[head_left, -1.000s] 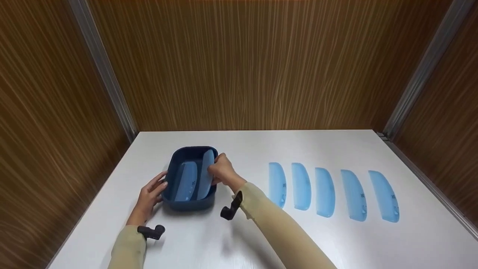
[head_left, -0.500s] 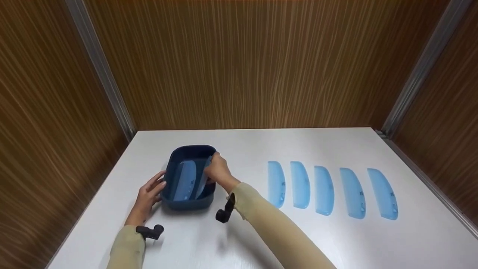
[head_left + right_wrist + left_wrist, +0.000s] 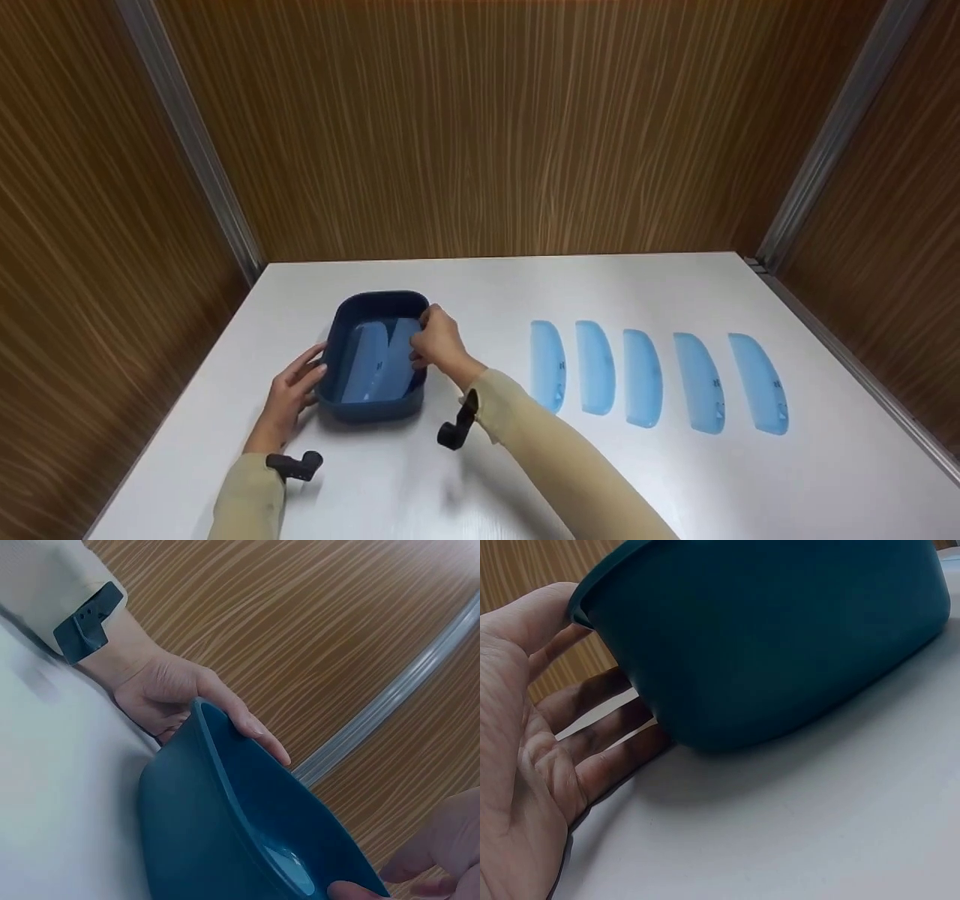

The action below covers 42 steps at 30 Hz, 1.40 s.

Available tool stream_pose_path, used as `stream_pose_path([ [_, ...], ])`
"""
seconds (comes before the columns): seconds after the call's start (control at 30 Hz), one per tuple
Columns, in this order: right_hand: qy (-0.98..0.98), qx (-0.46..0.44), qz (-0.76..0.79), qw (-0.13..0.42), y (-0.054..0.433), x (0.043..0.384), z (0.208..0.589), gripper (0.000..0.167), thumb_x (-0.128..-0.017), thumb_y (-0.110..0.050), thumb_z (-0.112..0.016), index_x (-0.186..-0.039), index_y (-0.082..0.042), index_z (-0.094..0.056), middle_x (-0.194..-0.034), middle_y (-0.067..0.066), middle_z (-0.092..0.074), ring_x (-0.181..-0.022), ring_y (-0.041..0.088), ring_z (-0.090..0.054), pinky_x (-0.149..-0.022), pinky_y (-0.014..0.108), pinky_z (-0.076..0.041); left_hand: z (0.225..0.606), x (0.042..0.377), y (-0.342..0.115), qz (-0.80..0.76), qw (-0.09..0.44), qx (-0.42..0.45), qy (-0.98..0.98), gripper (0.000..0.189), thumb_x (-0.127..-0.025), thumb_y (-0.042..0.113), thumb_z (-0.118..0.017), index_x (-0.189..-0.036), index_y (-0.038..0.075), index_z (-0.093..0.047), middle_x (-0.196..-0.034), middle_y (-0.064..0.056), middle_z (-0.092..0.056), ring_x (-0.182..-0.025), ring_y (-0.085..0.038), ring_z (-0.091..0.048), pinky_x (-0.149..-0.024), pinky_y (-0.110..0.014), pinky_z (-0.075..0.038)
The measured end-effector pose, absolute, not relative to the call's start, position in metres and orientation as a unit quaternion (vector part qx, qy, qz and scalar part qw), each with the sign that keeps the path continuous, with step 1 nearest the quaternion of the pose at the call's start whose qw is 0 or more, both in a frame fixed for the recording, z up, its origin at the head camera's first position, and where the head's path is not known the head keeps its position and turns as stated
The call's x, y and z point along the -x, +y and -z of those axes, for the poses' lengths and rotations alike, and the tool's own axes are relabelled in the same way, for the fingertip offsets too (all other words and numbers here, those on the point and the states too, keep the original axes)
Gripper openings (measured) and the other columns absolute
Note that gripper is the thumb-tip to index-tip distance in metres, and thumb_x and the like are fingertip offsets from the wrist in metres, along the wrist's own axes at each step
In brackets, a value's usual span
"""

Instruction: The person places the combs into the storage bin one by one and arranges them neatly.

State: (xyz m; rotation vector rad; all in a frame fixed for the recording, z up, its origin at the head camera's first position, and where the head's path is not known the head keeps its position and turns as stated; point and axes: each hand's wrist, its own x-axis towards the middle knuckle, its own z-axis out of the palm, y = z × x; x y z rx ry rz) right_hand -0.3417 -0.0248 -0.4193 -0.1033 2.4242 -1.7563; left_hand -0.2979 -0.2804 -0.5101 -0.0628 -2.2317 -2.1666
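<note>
A dark blue plastic bin (image 3: pixel 375 411) stands on the left of the white table. Inside lie two light blue combs with curved backs, the left comb (image 3: pixel 366 360) and the right comb (image 3: pixel 397 360), side by side and overlapping slightly. My right hand (image 3: pixel 441 341) reaches over the bin's right rim and appears to pinch the right comb's outer edge, though its fingertips are partly hidden. My left hand (image 3: pixel 289 394) steadies the bin from the left. In the left wrist view, that hand's fairly straight fingers (image 3: pixel 604 716) touch the outer wall, with one digit at the rim.
Several more light blue combs lie in a row to the right, among them a middle comb (image 3: pixel 643 379) and an outermost comb (image 3: pixel 759 384). Wood-grain panels (image 3: pixel 480 127) enclose the back and sides of the table (image 3: pixel 480 281).
My right hand has carried the second comb down into the bin. That comb has turned from tilted on edge to lying flatter beside the first. My left hand stays at the bin.
</note>
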Motion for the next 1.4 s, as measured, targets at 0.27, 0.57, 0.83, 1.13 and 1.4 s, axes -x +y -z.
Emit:
stream_pose_path([
  [0.27, 0.796, 0.028, 0.603, 0.05, -0.018, 0.34, 0.421, 0.03, -0.084, 0.003, -0.06, -0.111, 0.002, -0.047, -0.074, 0.014, -0.058, -0.054, 0.024, -0.063, -0.047, 0.034, -0.051, 0.489, 0.285, -0.274, 0.68, 0.004, 0.018, -0.733, 0.054, -0.094, 0.028, -0.056, -0.143, 0.016, -0.038, -0.141, -0.012, -0.041, -0.124, -0.024, -0.042, -0.087, -0.036, -0.045],
  [0.57, 0.757, 0.018, 0.652, 0.042, -0.009, 0.339, 0.424, 0.026, -0.086, 0.003, -0.059, -0.108, -0.002, -0.047, -0.083, 0.013, -0.058, -0.068, 0.037, -0.065, -0.049, 0.037, -0.052, 0.489, 0.286, -0.274, 0.683, 0.003, 0.019, -0.73, 0.054, -0.094, 0.027, -0.057, -0.143, 0.016, -0.039, -0.142, -0.012, -0.04, -0.126, -0.026, -0.041, -0.083, -0.03, -0.047],
  [0.83, 0.758, 0.04, 0.651, 0.01, -0.002, 0.336, 0.427, 0.027, -0.087, 0.001, -0.058, -0.11, -0.002, -0.046, -0.084, 0.012, -0.053, -0.063, 0.034, -0.065, -0.046, 0.036, -0.051, 0.506, 0.298, -0.282, 0.687, 0.007, 0.015, -0.727, 0.054, -0.093, 0.032, -0.058, -0.143, 0.02, -0.039, -0.141, -0.011, -0.041, -0.126, -0.025, -0.041, -0.083, -0.029, -0.047],
  [1.13, 0.756, 0.05, 0.652, -0.016, 0.013, 0.338, 0.436, 0.023, -0.087, 0.0, -0.058, -0.108, -0.002, -0.048, -0.08, 0.011, -0.055, -0.067, 0.039, -0.064, -0.046, 0.035, -0.051, 0.508, 0.298, -0.281, 0.666, 0.007, 0.015, -0.746, 0.054, -0.092, 0.037, -0.057, -0.142, 0.024, -0.04, -0.142, -0.008, -0.041, -0.127, -0.023, -0.04, -0.087, -0.035, -0.045],
  [1.4, 0.756, 0.035, 0.654, -0.013, 0.033, 0.34, 0.443, 0.024, -0.088, -0.002, -0.059, -0.109, -0.002, -0.048, -0.084, 0.013, -0.056, -0.069, 0.037, -0.064, -0.047, 0.035, -0.051, 0.508, 0.297, -0.28, 0.67, 0.016, 0.017, -0.742, 0.055, -0.092, 0.036, -0.058, -0.142, 0.021, -0.041, -0.142, -0.01, -0.04, -0.123, -0.02, -0.044, -0.083, -0.03, -0.047],
])
